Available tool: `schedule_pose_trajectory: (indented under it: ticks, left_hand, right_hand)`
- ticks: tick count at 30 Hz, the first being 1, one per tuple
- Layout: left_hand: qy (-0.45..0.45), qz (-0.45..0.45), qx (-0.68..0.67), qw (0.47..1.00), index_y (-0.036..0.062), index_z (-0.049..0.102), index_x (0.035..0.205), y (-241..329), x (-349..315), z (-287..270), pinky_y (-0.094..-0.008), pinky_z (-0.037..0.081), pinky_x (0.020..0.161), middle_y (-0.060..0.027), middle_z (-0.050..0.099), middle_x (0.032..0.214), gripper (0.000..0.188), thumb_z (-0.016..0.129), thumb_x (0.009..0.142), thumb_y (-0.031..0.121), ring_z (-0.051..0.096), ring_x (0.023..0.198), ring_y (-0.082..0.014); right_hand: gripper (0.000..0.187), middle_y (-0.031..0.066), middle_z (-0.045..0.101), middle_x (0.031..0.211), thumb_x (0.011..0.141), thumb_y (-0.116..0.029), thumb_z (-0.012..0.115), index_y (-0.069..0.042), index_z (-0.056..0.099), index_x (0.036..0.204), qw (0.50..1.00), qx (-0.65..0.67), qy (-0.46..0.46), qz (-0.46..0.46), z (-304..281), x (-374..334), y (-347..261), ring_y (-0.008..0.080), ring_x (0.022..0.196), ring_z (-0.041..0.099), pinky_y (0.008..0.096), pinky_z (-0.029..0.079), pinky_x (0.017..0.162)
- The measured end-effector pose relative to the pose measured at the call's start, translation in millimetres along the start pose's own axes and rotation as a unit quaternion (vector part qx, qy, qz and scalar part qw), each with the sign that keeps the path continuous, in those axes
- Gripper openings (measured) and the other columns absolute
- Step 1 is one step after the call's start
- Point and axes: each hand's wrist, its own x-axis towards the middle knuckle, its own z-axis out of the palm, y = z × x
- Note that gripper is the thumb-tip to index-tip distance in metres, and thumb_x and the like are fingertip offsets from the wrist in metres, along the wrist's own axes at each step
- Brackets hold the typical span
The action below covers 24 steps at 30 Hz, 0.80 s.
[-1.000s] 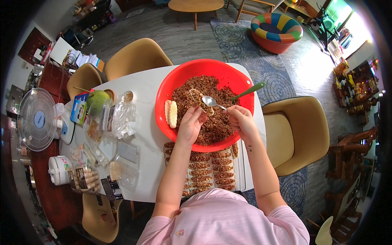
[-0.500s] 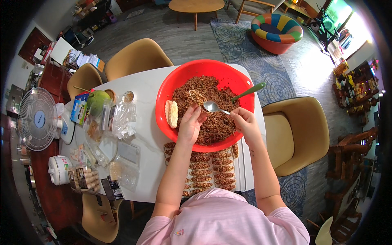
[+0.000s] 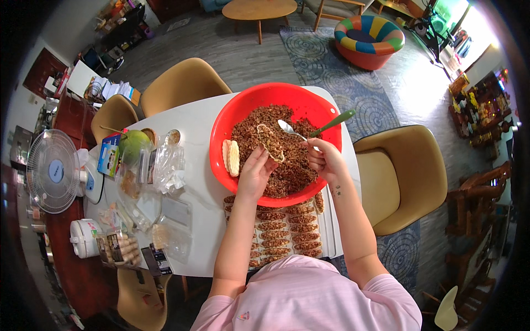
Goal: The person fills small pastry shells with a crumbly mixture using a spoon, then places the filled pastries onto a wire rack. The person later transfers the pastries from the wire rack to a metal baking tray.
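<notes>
A big red bowl (image 3: 218,124) holds a heap of brown crumbly filling (image 3: 287,185). Above the heap, my left hand (image 3: 255,170) has its fingers closed on a pale boat-shaped wafer shell (image 3: 275,153) with some filling in it. My right hand (image 3: 327,161) grips a metal spoon (image 3: 286,127) by its handle; the spoon's bowl is up and to the right of the shell. Against the bowl's left inner side lean stacked pale shells (image 3: 231,157). A green-handled utensil (image 3: 335,122) rests in the filling at the right.
Rows of filled shells (image 3: 302,228) lie on a tray between the bowl and my body. Clear plastic bags (image 3: 168,165), packets and a green fruit (image 3: 134,143) crowd the table's left side. A fan (image 3: 52,171) stands beyond them. Tan chairs (image 3: 411,179) flank the table.
The spoon has moved up, away from the shell, and its bowl now points to the upper left. My right hand has tilted with it; my left hand still holds the shell.
</notes>
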Motion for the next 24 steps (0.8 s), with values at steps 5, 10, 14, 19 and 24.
schedule_pose_trajectory:
  ticks: [5, 10, 14, 19, 24]
  left_hand:
    - [-0.033, -0.021, -0.042, 0.998, 0.0097, 0.045, 0.127, 4, 0, 0, -0.0334, 0.05, 0.085, -0.0055, 0.059, 0.112, 0.032, 0.043, 0.096, 0.014, 0.059, 0.1, -0.0182]
    - [-0.042, -0.032, -0.059, 0.997, 0.0095, 0.044, 0.127, -2, -1, -10, -0.0334, 0.05, 0.085, -0.0074, 0.058, 0.113, 0.031, 0.042, 0.096, 0.013, 0.058, 0.101, -0.02]
    - [-0.04, -0.042, -0.059, 0.997, 0.0084, 0.046, 0.122, 3, -4, 4, -0.0345, 0.05, 0.085, -0.0082, 0.058, 0.112, 0.026, 0.041, 0.097, 0.013, 0.058, 0.1, -0.021]
    - [-0.062, -0.05, -0.113, 0.99, 0.0083, 0.045, 0.125, 3, -6, 1, -0.0374, 0.049, 0.087, -0.009, 0.058, 0.112, 0.029, 0.041, 0.097, 0.015, 0.059, 0.097, -0.0217]
    - [-0.058, -0.067, -0.106, 0.99, 0.0098, 0.047, 0.123, 4, -7, -1, -0.0392, 0.048, 0.087, -0.0104, 0.058, 0.112, 0.027, 0.044, 0.097, 0.018, 0.059, 0.093, -0.0217]
  right_hand:
    - [0.016, -0.0086, 0.028, 0.052, 0.089, -0.015, 0.05, -0.001, 0.057, 0.09, 0.996, 0.047, -0.019, 0.067, -13, 2, 20, 0.0038, 0.042, 0.023, 0.021, 0.017, 0.038]
    - [0.016, -0.0081, 0.031, 0.054, 0.089, -0.015, 0.051, 0.0, 0.058, 0.09, 1.0, -0.004, -0.018, 0.013, -5, -6, 19, 0.0031, 0.042, 0.025, 0.0207, 0.018, 0.039]
    - [0.015, -0.0078, 0.03, 0.054, 0.089, -0.015, 0.052, -0.001, 0.058, 0.089, 0.999, 0.039, -0.001, 0.001, -11, -3, 13, 0.0031, 0.042, 0.025, 0.0201, 0.018, 0.039]
    - [0.013, -0.0087, 0.031, 0.054, 0.09, -0.015, 0.052, -0.003, 0.058, 0.089, 0.999, -0.015, -0.034, -0.007, -7, -12, 13, 0.0025, 0.043, 0.026, 0.0197, 0.018, 0.039]
    - [0.013, -0.0086, 0.031, 0.055, 0.09, -0.015, 0.052, -0.004, 0.058, 0.089, 0.997, -0.051, -0.036, -0.055, 0, -11, 14, 0.002, 0.044, 0.026, 0.0192, 0.019, 0.04]
